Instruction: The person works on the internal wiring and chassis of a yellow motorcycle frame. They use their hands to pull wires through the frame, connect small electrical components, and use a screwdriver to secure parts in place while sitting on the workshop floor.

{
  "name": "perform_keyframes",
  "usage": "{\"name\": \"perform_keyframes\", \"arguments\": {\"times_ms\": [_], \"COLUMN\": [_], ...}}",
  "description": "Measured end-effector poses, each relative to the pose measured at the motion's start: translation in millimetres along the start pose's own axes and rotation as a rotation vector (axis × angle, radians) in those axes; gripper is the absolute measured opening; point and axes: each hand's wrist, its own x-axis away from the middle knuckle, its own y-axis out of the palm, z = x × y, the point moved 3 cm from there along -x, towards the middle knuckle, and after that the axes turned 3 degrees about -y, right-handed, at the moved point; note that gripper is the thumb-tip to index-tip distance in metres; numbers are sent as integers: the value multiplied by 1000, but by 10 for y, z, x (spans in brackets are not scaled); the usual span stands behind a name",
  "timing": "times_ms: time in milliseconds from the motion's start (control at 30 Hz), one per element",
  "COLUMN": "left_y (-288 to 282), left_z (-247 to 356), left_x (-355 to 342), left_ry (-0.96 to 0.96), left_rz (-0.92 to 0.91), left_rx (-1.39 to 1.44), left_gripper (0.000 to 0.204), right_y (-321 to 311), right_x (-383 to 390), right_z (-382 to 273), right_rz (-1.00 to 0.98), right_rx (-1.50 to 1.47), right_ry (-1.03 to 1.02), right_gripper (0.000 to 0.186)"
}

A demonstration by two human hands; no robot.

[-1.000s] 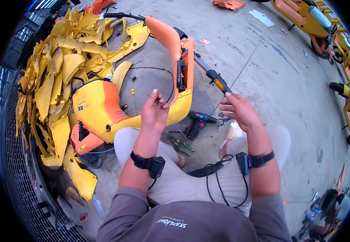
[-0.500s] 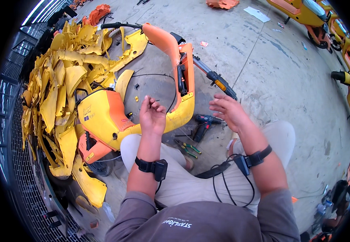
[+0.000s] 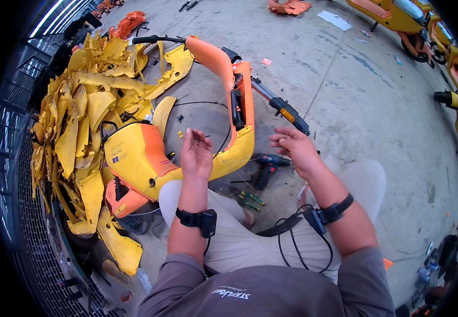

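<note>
My left hand (image 3: 196, 154) is held palm up, empty, fingers loosely curled, in front of a yellow-and-orange scooter body (image 3: 131, 149). My right hand (image 3: 296, 150) is raised to its right, fingers apart and partly bent, holding nothing, near a metal fork tube (image 3: 281, 105) with an amber reflector. Between and just beyond my hands stands the scooter's upright orange front section (image 3: 212, 58). A black cordless drill (image 3: 267, 166) lies on the floor below my right hand, with green-and-yellow pliers (image 3: 252, 198) nearer my legs. A black cable (image 3: 305, 248) loops over my lap.
A large heap of broken yellow panels (image 3: 73, 127) fills the left side. Orange parts (image 3: 287, 6) and a white sheet (image 3: 334, 20) lie on the concrete floor (image 3: 376, 116) ahead. Yellow scooters (image 3: 376, 10) stand along the right. Dark clutter (image 3: 435, 264) sits at the lower right.
My right hand has moved left, away from the fork tube, and its fingers have bent a little. My left hand has shifted slightly left. The view has tilted slightly, moving the scene down.
</note>
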Motion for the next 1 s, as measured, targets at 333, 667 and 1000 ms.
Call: {"name": "perform_keyframes", "arguments": {"times_ms": [333, 667, 1000], "left_y": [-73, -77, 92], "left_z": [-46, -43, -46], "left_x": [-22, -18, 107], "left_ry": [-2, 15, 184], "left_rz": [82, 72, 29], "left_rx": [-70, -93, -430], "left_gripper": [10, 10, 14], "right_y": [-62, -118, -214], "right_x": [12, 19, 31], "right_z": [-105, -242, -350], "right_rz": [80, 151, 241], "right_rx": [15, 27, 149], "right_ry": [-16, -67, -135], "right_gripper": [37, 37, 45]}}
